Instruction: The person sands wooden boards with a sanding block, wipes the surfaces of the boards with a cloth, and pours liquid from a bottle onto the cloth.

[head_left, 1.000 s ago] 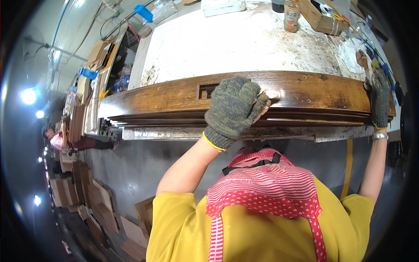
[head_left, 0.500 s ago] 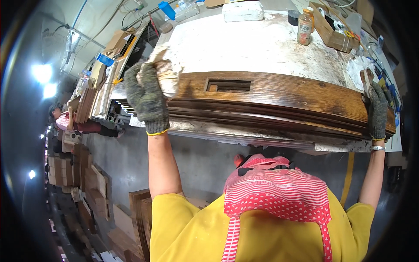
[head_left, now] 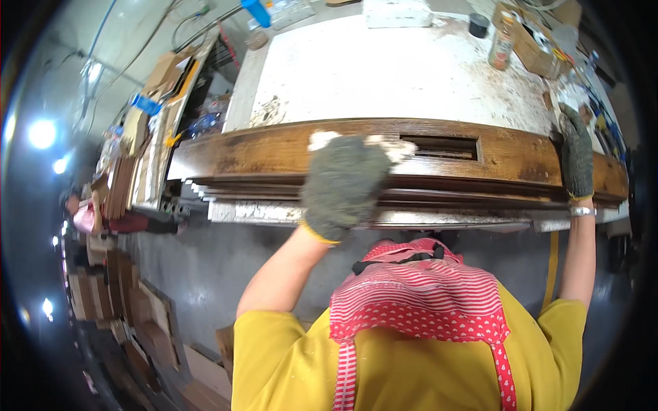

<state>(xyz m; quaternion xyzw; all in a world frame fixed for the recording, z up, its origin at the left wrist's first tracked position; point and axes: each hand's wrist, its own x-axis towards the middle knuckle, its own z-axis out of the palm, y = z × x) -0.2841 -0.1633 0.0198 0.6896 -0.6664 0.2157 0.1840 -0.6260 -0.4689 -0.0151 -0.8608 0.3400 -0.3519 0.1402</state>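
Note:
A long stained wooden board point(head_left: 253, 152) with a rectangular slot lies along the near edge of the white-topped table point(head_left: 322, 75). My left hand point(head_left: 344, 183), in a dark grey knit glove, is closed on a whitish rag point(head_left: 392, 147) and presses it to the board left of the slot. Part of the rag is hidden under the fingers. My right hand point(head_left: 577, 154), gloved too, grips the board near its right end, its fingers reaching over the far edge. Under this board several more dark boards point(head_left: 267, 188) are stacked.
At the back stand a white block point(head_left: 397, 12), a black cup point(head_left: 478, 26), a bottle point(head_left: 502, 44) and a wooden box point(head_left: 538, 55) of tools. A blue bottle point(head_left: 256, 12) is at the back left. Another person point(head_left: 103, 216) stands far left, near stacked panels.
My left hand has moved right with the rag, from the board's left end to just left of the slot. My right hand keeps its place on the board. The view has shifted slightly.

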